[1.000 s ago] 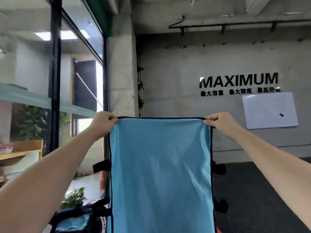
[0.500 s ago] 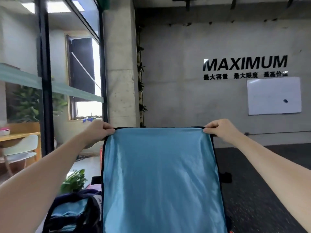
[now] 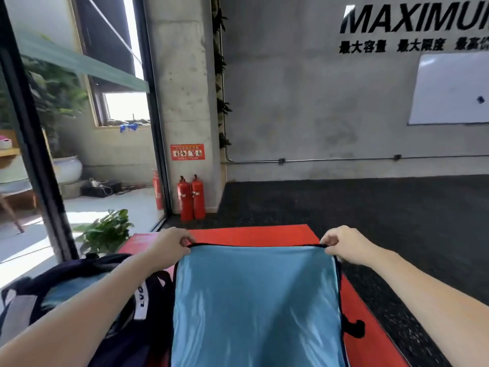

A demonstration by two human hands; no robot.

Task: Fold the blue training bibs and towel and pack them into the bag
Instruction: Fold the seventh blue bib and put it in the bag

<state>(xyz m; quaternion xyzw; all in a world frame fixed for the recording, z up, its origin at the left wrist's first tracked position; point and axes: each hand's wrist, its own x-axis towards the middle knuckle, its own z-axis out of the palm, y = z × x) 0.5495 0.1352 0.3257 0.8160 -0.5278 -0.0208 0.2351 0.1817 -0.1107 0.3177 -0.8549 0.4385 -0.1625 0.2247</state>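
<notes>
Blue fabric, most likely one of the training bibs [image 3: 258,305], hangs stretched between a person's two bare hands above a red mat [image 3: 251,235] in a concrete-walled gym. At far left a dark bag [image 3: 79,292] sits on the mat's left part with its top open, and a patch of matching blue cloth shows inside, which suggests that some packing is already done. The left hand [image 3: 169,247] is closed in a pinch on the bib's top left corner, right at the black piping. From there the upper hem runs nearly straight across to the right hand [image 3: 344,245], which is clamped the same way on the top right corner. The cloth falls from both grips toward the wearer and out of the bottom of the view, so its lower edge cannot be seen. A black tab or strap end [image 3: 353,328] pokes out along the right side seam.

The step in hand appears to be spreading the bib flat ahead of the first fold. The next move probably calls for lowering it evenly onto the mat, or bringing the two corners together, with the hem kept taut so the slippery material does not bunch.
</notes>
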